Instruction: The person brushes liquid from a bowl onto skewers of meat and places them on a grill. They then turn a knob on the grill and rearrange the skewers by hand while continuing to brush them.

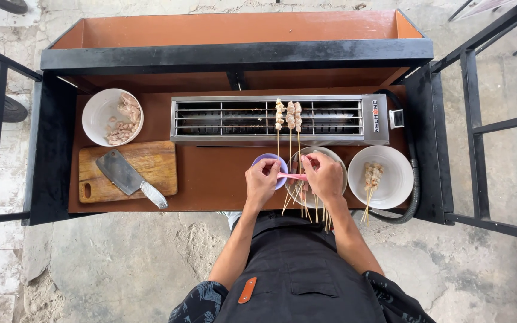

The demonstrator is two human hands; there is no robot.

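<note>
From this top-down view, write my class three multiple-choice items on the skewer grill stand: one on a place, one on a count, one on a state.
1. Where does the steel cleaver lie?
A. On the wooden cutting board
B. In the white bowl of raw meat pieces
C. On the metal tabletop grill

2. How many meat skewers rest across the grill?
A. One
B. Three
C. Six

3. What is the state of the person's hands?
A. Both hang free
B. The left hand and right hand hold a thin pink tool between them
C. One lifts the cleaver

Answers: 1 A, its blade rests on the board. 2 B, three sticks of meat cross the bars. 3 B, both hands pinch the pink tool beside the small purple bowl.
</note>
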